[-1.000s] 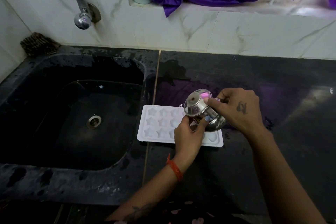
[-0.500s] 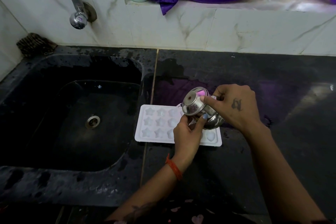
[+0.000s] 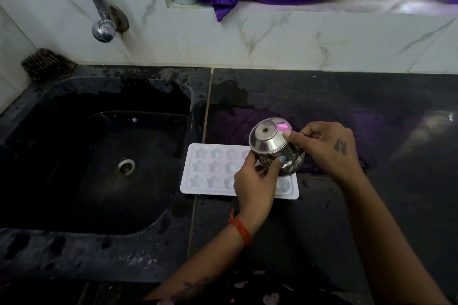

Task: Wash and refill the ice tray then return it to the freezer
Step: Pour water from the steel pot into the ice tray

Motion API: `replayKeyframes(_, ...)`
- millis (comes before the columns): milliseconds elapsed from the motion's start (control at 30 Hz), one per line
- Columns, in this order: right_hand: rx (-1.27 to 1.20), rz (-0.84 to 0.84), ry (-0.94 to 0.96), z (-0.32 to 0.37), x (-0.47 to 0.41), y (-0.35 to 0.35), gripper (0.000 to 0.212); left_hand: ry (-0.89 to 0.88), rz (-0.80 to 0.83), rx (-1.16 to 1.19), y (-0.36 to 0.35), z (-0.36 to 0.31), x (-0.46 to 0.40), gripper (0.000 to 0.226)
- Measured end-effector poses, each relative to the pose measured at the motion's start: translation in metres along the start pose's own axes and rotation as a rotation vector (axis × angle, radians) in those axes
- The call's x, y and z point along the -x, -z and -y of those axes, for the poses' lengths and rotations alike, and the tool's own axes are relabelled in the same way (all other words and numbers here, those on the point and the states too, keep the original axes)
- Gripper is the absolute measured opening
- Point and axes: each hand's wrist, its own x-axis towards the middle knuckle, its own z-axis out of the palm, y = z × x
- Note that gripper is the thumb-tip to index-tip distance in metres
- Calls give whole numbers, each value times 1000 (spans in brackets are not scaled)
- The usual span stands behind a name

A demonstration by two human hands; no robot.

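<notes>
Ice tray [image 3: 210, 168] half behind hands [image 3: 255, 183]

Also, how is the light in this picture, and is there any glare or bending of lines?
Head view: dim overall, the sink nearly black; a purple reflection on the steel pot and on the wet counter; bright glare at the window ledge; wide-angle bending toward the edges; the ice tray reads clearly.
</notes>
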Motion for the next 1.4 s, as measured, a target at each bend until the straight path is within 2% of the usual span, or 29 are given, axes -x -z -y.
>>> replayKeyframes(233,161,-32,60,4,2,11,30,22,50,99,-13,-1,5,32)
replayKeyframes(400,271,-28,128,5,2,15,32,53,63,155,-22,1,7,21)
replayKeyframes(567,347,-7,152,5,-2,17,34,65,59,206,-28,3,9,30)
replayKeyframes(800,398,22,171,7,-4,17,33,87,32,243,-34,4,10,29)
replayKeyframes(933,373,12,183,3,-6,18,34,80,10,230,-35,3,10,29)
replayKeyframes(1233,88,-30,71,-15,-7,22,29,19,-68,116,-36,-6,10,31)
replayKeyframes(1400,28,-70,53,-22,-8,27,29,6,-58,98,-44,-8,11,34)
